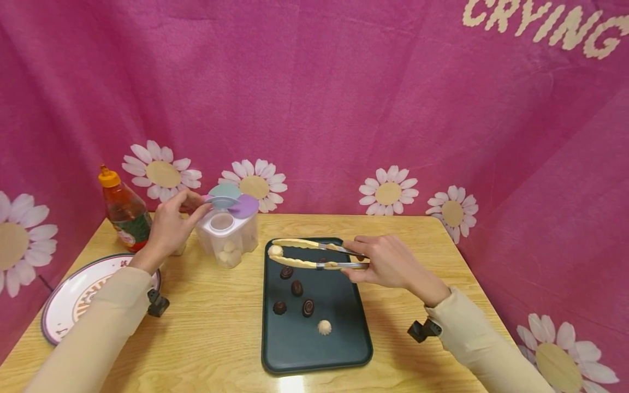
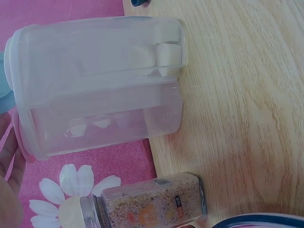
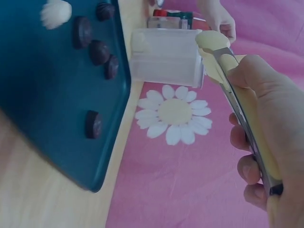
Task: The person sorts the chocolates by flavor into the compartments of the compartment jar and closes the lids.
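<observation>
At the back left, my left hand [image 1: 172, 224] pinches a flap of the multicoloured lid [image 1: 244, 206] on a clear plastic container [image 1: 208, 240]. One round opening in its top is uncovered, and pale pieces [image 1: 229, 255] lie inside. My right hand [image 1: 390, 262] grips yellow-tipped metal tongs [image 1: 339, 266] over the dark tray [image 1: 314, 349]. Between the tong tips is a cream-coloured chocolate [image 1: 276, 251]. Several dark chocolates [image 1: 297, 288] and another cream chocolate [image 1: 324, 327] sit on the tray. In the right wrist view, the tongs [image 3: 244, 126] lie along my palm, thumb on top.
A red sauce bottle [image 1: 129, 210] with a yellow cap stands at the back left. Beside the container is a jar of brownish granules [image 2: 156, 202]. A white plate [image 1: 64, 305] with a dark rim lies under my left forearm. Pink cloth [image 1: 314, 109] hangs behind the wooden table [image 1: 211, 333].
</observation>
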A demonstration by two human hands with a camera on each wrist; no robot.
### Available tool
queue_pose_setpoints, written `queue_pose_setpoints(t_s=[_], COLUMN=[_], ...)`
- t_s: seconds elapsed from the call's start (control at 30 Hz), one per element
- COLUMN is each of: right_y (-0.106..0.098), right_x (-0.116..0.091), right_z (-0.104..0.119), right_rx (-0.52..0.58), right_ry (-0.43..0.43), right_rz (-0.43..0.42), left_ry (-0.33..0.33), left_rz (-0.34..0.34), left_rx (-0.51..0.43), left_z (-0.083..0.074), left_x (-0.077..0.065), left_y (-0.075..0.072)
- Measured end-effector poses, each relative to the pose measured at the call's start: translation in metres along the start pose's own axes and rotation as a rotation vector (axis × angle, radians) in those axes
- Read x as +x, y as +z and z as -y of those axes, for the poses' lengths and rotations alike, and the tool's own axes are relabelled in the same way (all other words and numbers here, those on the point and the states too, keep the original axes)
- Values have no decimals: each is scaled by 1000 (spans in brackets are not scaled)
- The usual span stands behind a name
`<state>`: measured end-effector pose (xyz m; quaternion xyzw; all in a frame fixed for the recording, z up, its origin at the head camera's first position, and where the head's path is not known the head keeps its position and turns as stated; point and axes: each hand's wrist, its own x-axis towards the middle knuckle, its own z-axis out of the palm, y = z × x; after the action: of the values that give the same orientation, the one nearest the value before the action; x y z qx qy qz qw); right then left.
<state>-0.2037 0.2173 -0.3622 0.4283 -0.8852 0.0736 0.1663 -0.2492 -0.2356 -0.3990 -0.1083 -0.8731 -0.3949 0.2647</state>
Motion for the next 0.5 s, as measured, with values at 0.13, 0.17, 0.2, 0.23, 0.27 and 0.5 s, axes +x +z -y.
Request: queue_pose_setpoints(t_s=[0.13, 0.17, 0.2, 0.23, 0.27, 0.5], right_y=[3, 4, 5, 6, 7, 18], right_x=[23, 29, 35, 40, 46, 80], right_z=[0, 0, 0, -1, -1, 1], right_rx=[18, 22, 28, 27, 30, 36], right_ry=[21, 24, 27, 28, 27, 17], right_rz=[6, 6, 6, 5, 4, -10], left_ry=[-6, -3, 1, 5, 9, 25], left_rz=[0, -4, -8, -11, -14, -16], left_rx=[0, 0, 2, 1, 2, 4], left_z=[0, 0, 0, 0, 0, 1], left_x=[0, 0, 0, 0, 0, 0], left_y=[-1, -1, -1, -1, -1, 1])
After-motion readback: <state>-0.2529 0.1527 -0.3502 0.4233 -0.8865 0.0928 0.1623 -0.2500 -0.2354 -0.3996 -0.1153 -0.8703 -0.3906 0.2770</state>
